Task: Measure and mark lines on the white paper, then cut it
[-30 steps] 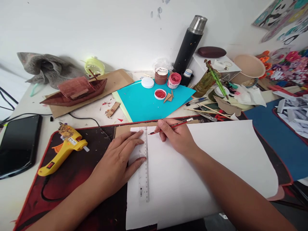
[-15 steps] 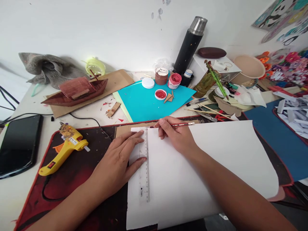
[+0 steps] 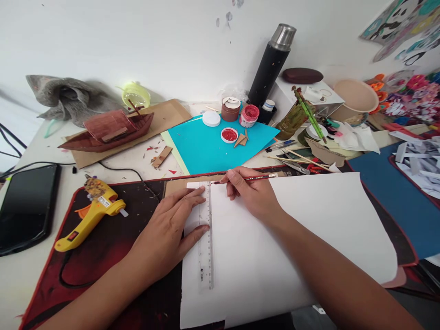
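Observation:
A large white sheet of paper lies on a dark red mat. A clear plastic ruler runs along the sheet's left part. My left hand lies flat with fingers spread, pressing the ruler down. My right hand pinches a red pencil, whose tip rests at the ruler's top end near the sheet's far edge.
A yellow glue gun lies left on the mat, a black phone beyond it. Behind stand a cardboard boat, turquoise paper with red paint pots, and a black flask. Craft clutter fills the right side.
The pencil tip slid up along the ruler to the sheet's far edge, and the pencil now lies flatter. My left hand and the ruler stayed still.

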`<state>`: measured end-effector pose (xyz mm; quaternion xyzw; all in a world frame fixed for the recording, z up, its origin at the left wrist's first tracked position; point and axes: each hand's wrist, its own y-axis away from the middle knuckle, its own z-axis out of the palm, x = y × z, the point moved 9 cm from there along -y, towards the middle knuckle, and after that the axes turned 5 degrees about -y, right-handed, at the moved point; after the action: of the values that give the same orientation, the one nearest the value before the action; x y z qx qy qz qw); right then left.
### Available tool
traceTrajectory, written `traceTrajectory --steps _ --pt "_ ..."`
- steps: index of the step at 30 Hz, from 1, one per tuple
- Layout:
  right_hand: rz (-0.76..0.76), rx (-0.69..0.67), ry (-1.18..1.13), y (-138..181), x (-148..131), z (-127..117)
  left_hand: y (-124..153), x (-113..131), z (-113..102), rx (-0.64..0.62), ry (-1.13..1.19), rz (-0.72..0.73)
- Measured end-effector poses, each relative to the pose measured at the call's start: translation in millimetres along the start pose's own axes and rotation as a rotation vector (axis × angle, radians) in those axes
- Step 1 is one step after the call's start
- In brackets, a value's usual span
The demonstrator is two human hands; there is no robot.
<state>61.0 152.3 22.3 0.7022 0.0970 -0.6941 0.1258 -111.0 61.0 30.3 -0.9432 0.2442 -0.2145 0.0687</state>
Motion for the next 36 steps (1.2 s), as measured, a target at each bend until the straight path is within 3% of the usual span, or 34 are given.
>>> traceTrajectory --steps 36 --pt "-0.020 -0.009 0.028 2.4 -2.9 3.0 0.6 -0.6 -1.9 0.021 0.044 -0.015"
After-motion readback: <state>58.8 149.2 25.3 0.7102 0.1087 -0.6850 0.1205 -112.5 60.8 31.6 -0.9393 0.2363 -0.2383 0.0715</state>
